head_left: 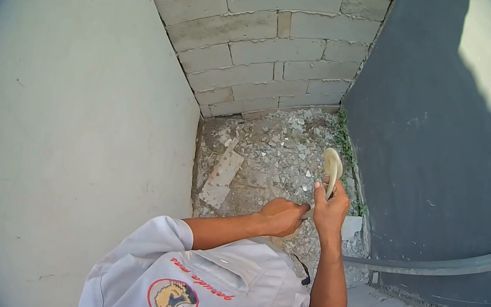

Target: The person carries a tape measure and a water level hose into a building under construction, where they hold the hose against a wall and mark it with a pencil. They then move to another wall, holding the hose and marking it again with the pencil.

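My right hand (330, 212) is closed around the lower part of a cream-coloured roll of tape (330, 162), a flat round disc with a curved band looping down into the fingers. The roll is held up over the rubble, its round end pointing away from me. My left hand (284, 217) is closed just left of and below the right one, fingertips pinched close to the right palm. A small pale bit (309, 214) shows between the two hands; most of what the left fingers grip is hidden.
A block wall (274, 43) stands ahead, a pale wall (81, 103) on the left, a dark grey wall (424, 148) on the right. Broken rubble (284, 146) covers the ground, with a flat board piece (221, 176). A long grey strip (432, 265) juts out at right.
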Motion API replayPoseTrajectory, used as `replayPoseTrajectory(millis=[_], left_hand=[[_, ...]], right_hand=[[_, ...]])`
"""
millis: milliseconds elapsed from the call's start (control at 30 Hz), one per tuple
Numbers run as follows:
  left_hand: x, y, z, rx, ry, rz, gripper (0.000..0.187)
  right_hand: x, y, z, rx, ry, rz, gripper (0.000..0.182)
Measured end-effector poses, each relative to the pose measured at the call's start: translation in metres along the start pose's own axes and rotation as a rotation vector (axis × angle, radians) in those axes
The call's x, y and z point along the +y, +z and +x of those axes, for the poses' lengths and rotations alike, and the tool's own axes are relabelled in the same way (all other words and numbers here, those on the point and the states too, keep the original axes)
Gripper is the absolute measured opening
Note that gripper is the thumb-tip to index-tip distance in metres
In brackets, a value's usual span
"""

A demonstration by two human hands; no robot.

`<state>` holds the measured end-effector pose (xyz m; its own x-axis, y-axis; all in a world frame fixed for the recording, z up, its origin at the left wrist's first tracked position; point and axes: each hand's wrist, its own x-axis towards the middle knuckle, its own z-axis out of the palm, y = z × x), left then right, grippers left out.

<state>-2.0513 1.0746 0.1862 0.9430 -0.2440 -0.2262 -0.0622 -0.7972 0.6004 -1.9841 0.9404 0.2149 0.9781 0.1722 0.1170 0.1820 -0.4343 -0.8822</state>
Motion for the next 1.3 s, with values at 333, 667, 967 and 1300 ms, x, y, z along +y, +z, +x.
replayPoseTrajectory(millis=[333, 667, 967, 1300], left_hand=[[-0.04, -0.036, -0.035, 0.554, -0.156, -0.626, 0.098], [-0.03, -0.032, -0.024, 0.375, 0.052, -0.962, 0.041], [0.01, -0.011, 0.014, 0.206, -0.049, -0.651, 0.023], [0.024, -0.001, 0.034, 0.094, -0.197, -0.826, 0.02]], right_hand=[[0.013, -0.024, -0.003, -0.306, -0.123, 0.166, 0.023], [0.041, -0.051, -0.019, -0.708, 0.017, 0.464, 0.026], [0.042, -0.082, -0.04, -0.047, -0.342, 0.035, 0.042], [0.076, -0.089, -0.047, -0.058, -0.515, -0.127, 0.024]])
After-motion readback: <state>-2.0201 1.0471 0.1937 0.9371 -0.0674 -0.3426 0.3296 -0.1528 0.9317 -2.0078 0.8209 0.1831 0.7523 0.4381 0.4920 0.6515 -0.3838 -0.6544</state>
